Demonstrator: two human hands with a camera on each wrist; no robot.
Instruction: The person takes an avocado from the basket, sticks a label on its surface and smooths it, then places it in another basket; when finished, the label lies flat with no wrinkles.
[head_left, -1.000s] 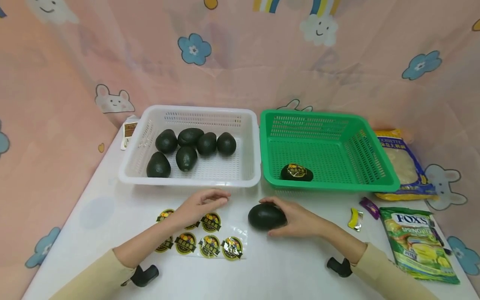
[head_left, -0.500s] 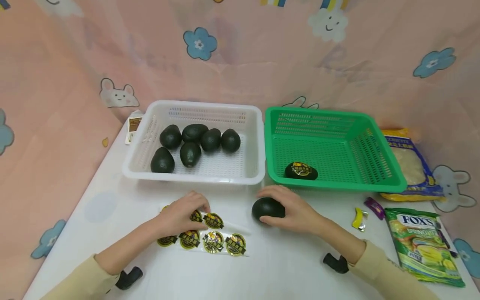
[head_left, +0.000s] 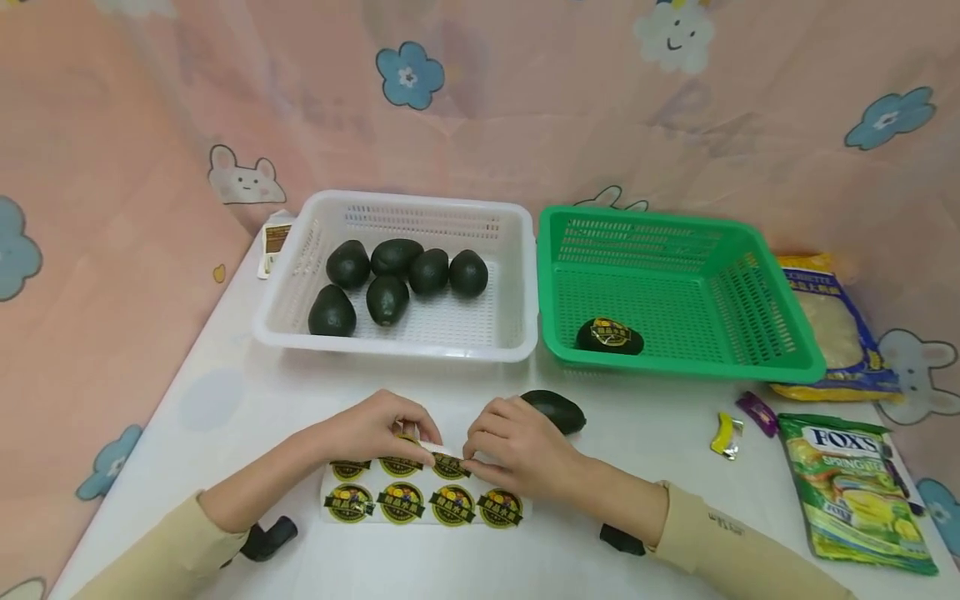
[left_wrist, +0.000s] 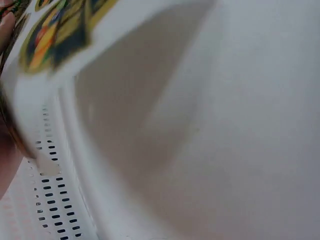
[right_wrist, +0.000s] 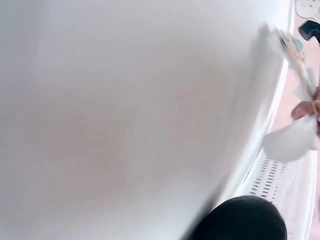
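Observation:
Both hands are at a sheet of round black-and-gold stickers point(head_left: 401, 502), its upper edge raised off the table. My left hand point(head_left: 367, 429) pinches that upper edge between thumb and fingers. Facing it, my right hand point(head_left: 525, 446) has curled fingers, thumb and forefinger pinching the sheet beside the upper right sticker point(head_left: 450, 467). A loose dark avocado point(head_left: 562, 412) lies just behind the right hand and partly hidden by it. The left wrist view shows a blurred sticker point(left_wrist: 57, 37) close up; the right wrist view shows the avocado point(right_wrist: 240, 222) at the bottom.
A white basket point(head_left: 397, 347) holding several avocados point(head_left: 387, 300) stands behind the hands. Beside it, a green basket point(head_left: 697, 368) contains one stickered avocado point(head_left: 611, 336). To the right lie small yellow point(head_left: 726, 435) and purple point(head_left: 757, 414) wrappers, a green FOX'S bag point(head_left: 855, 492) and a pasta bag point(head_left: 832, 329).
The right hand has let go of the avocado, leaving it on the table, and moved left to the stickers. The left hand has taken the sheet's upper edge and raised it.

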